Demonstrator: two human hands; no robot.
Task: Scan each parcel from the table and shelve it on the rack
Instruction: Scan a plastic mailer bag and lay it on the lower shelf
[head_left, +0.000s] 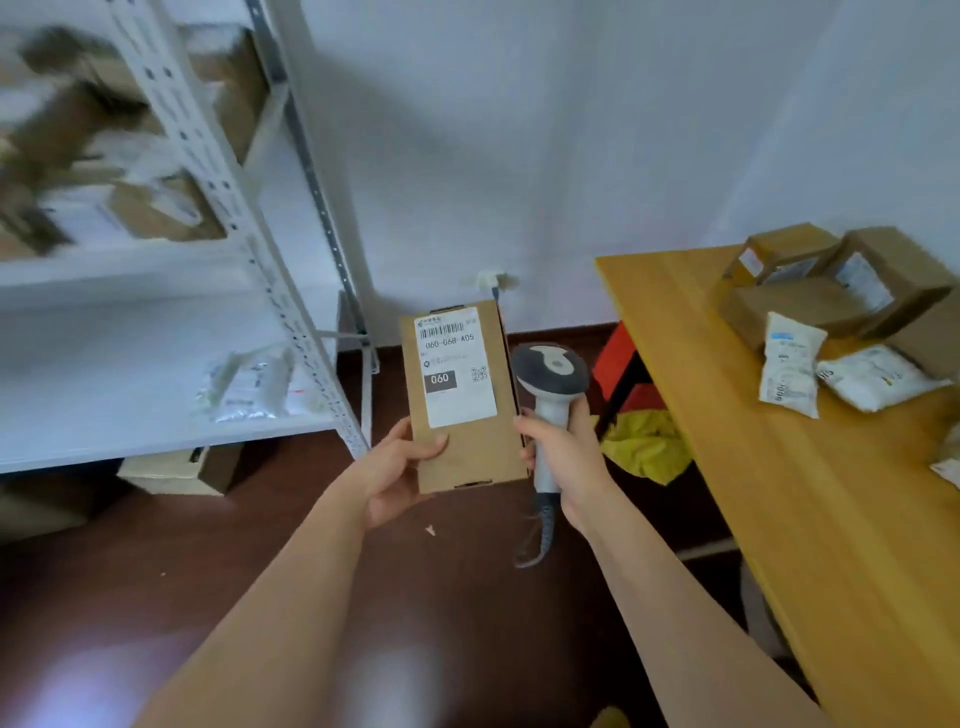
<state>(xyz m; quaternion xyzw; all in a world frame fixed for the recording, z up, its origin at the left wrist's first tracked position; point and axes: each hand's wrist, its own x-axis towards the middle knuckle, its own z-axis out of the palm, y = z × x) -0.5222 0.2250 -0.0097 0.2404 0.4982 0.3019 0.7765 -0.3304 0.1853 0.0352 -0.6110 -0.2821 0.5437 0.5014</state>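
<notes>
My left hand (397, 470) grips a flat brown cardboard parcel (475, 452) by its lower left edge, held upright over the floor. Its white shipping label with a barcode and "060" faces me. Beside it, my right hand (566, 457) is wrapped round the handle of a grey and white barcode scanner (550, 369), its head level with the parcel's right edge. The white metal rack (291, 312) stands at the left, the yellow wooden table (779, 493) at the right.
The rack's shelves hold blurred cardboard boxes on top and clear plastic bags (249, 384) lower down. A box (176, 470) lies on the floor under it. Several brown boxes (831, 291) and white mailer bags (789, 364) sit on the table. A red stool (623, 364) and yellow bag (644, 447) stand by the table.
</notes>
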